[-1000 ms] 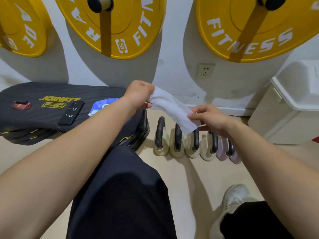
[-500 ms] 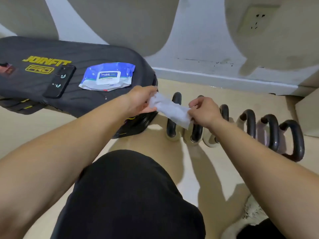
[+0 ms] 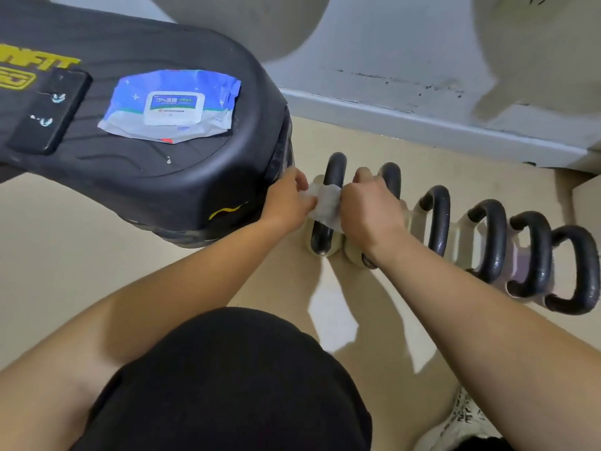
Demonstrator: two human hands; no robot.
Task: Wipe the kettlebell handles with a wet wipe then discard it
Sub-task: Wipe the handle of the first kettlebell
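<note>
Head view: where do we have the wet wipe [image 3: 326,203]?

— Draped across the leftmost kettlebell handle [image 3: 335,167] at frame centre; our left hand [image 3: 287,198] and right hand [image 3: 367,206] each pinch an end. The handle runs up-frame, crosswise to the wipe, equally near both.

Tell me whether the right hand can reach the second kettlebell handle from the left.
Probably yes. The right hand pinches the wet wipe on the first handle, and the second handle stands right beside it with nothing between.
</note>
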